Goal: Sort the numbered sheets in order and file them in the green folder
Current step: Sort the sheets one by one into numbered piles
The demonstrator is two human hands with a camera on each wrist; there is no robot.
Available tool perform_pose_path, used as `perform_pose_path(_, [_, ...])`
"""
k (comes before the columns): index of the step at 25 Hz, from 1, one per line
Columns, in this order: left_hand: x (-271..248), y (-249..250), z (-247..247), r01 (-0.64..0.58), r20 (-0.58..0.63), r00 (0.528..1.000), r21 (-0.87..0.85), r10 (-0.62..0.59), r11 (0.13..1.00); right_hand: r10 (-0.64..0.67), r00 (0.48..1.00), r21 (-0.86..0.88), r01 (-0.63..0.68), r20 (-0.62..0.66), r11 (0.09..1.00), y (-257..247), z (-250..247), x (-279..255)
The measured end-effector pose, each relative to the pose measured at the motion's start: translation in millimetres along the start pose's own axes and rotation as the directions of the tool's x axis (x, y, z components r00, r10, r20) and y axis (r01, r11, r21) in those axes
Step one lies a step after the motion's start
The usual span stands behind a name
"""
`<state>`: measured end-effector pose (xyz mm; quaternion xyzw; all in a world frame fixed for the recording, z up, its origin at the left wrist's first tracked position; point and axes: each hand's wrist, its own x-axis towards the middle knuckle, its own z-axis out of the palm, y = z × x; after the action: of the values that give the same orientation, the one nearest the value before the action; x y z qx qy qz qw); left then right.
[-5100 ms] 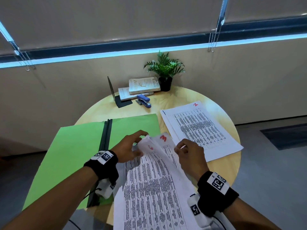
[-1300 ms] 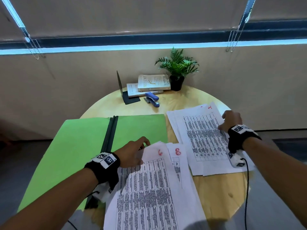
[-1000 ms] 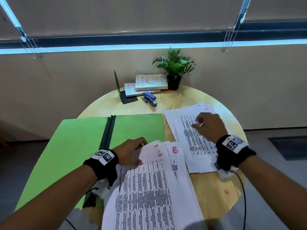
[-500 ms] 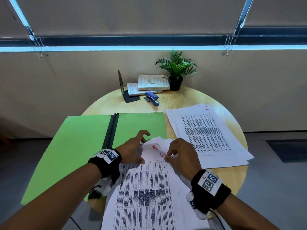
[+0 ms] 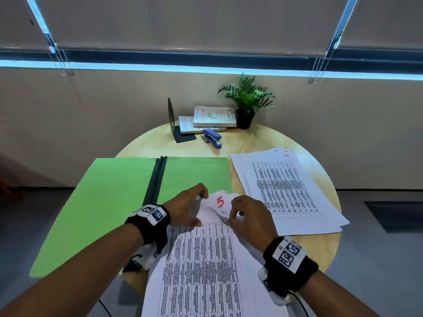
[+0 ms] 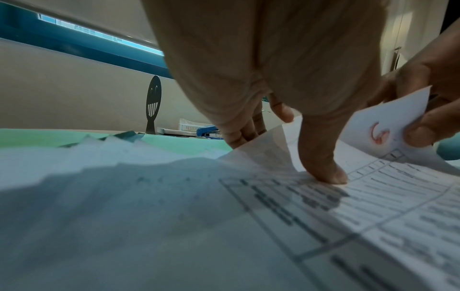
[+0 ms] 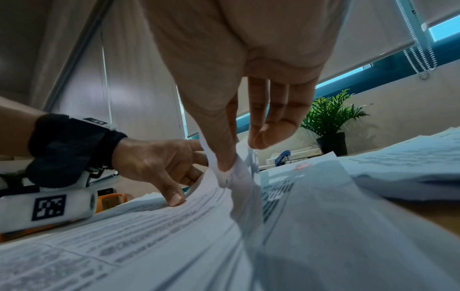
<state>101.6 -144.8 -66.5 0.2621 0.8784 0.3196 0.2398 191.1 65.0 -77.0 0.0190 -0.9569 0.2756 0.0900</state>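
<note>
The open green folder lies on the left of the round table. A stack of printed sheets lies in front of me, overhanging the near edge. My left hand presses its thumb on the stack, with its fingers curled behind the raised top corner. My right hand pinches the lifted corner of the sheet marked with a red 5 between thumb and forefinger, as the right wrist view shows. A second pile of sheets lies flat on the right.
At the back of the table stand a potted plant, two books, a blue stapler and a black bookend. The folder's left flap hangs past the table edge. Bare wood shows at the near right.
My right hand has left the right-hand pile and come back to the near stack, where it pinches a corner. A sheet marked 5 now shows on top. My left hand has stayed put.
</note>
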Motion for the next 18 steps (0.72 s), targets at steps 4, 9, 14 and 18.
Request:
perform_pose_path(4, [-1, 3, 1, 0.026, 0.008, 1.000, -0.042, -0.025, 0.999, 0.019, 0.999, -0.001, -0.019, -0.032, 1.000, 2, 4, -1])
perform_pose_path(9, [-3, 5, 0, 0.018, -0.009, 1.000, 0.015, -0.018, 1.000, -0.010, 0.994, 0.017, 0.012, -0.107, 1.000, 2, 5, -2])
perform_pose_path(14, [-1, -2, 1, -0.068, -0.033, 0.997, 0.191, 0.075, 0.979, -0.104, 0.989, -0.001, 0.105, -0.101, 0.995, 2, 7, -4])
perform_pose_path(18, [2, -5, 1, -0.103, -0.006, 0.994, 0.222, 0.107, 0.970, -0.106, 0.989, 0.042, 0.102, 0.104, 0.994, 2, 3, -11])
